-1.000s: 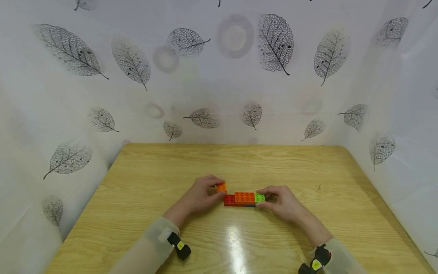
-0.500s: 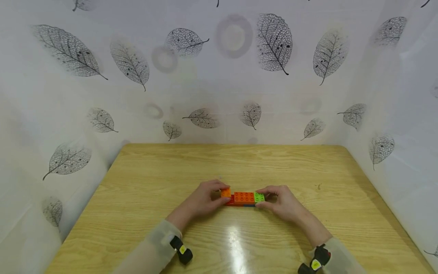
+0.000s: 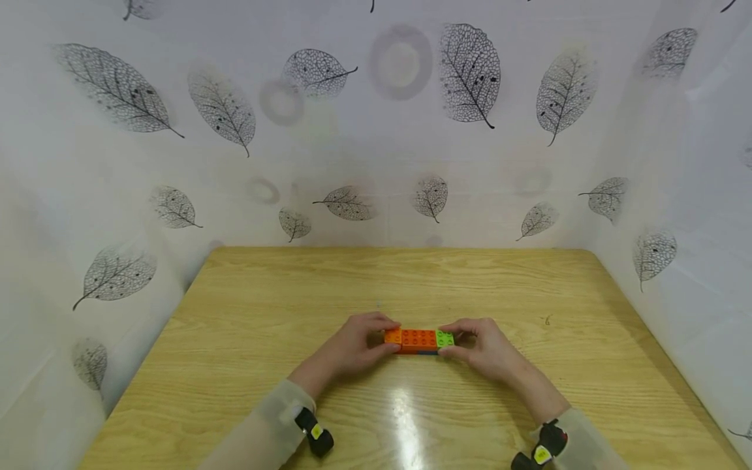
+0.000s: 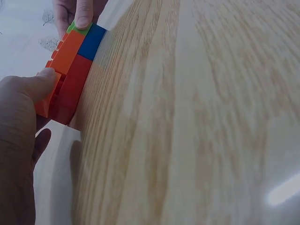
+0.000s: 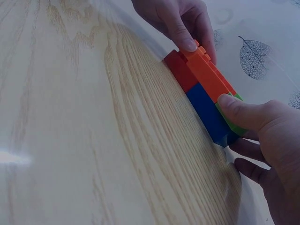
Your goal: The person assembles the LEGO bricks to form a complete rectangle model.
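A row of toy building bricks lies on the table, with a red brick [image 4: 74, 86] and a blue brick [image 5: 207, 110] end to end at the bottom. On top, a long orange brick [image 3: 420, 337] bridges the two, and a lime green brick [image 3: 445, 338] sits at the right end. My left hand [image 3: 361, 341] pinches a small light orange brick [image 3: 393, 337] between thumb and fingers, right over the red brick's left end. In the left wrist view some red studs show beneath it. My right hand [image 3: 490, 349] pinches the green brick's end of the row.
The wooden table [image 3: 282, 281] runs back to a pale curtain [image 3: 376, 150] printed with leaves, which also hangs along both sides. Each wrist carries a small black camera on a strap. Light glares on the tabletop in front of the bricks.
My left hand has moved right and toward me, carrying the small orange brick from beside the red brick to over its studs. The right hand has stayed in place on the green brick.
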Demonstrator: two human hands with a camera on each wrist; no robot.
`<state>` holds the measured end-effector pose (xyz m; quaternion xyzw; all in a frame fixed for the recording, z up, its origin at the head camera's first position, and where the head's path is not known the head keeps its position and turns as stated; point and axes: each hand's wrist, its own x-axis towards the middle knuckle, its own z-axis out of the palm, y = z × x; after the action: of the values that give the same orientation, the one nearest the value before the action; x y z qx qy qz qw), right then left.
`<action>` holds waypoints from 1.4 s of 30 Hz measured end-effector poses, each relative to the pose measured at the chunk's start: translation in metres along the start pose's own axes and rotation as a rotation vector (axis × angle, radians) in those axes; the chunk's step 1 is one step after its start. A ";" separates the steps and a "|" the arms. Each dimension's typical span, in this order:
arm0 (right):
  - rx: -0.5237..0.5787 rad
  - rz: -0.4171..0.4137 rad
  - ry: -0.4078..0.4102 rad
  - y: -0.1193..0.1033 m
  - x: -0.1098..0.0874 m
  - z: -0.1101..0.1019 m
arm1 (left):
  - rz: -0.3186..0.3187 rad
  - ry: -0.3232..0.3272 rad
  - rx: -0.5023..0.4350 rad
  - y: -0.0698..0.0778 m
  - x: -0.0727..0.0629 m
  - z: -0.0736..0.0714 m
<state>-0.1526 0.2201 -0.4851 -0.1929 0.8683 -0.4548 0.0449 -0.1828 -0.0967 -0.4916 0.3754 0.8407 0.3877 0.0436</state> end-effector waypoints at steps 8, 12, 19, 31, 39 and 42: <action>-0.002 0.023 -0.002 -0.002 0.000 0.000 | -0.011 0.006 -0.030 -0.002 0.001 0.002; -0.002 0.022 -0.004 -0.002 0.000 -0.001 | 0.012 0.022 -0.025 -0.002 0.002 0.003; -0.011 0.010 0.001 0.000 0.001 0.001 | 0.044 0.051 -0.001 0.001 0.002 0.003; -0.023 -0.001 0.001 0.002 0.000 0.000 | 0.088 0.104 -0.004 -0.002 0.001 0.010; -0.022 0.026 -0.013 0.002 -0.001 0.000 | 0.056 0.106 -0.006 0.002 0.000 0.011; -0.032 0.019 -0.006 0.001 0.000 -0.001 | 0.040 0.099 0.011 0.003 0.000 0.010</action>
<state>-0.1529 0.2218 -0.4852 -0.1865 0.8772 -0.4398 0.0487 -0.1777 -0.0890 -0.4966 0.3725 0.8364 0.4021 -0.0078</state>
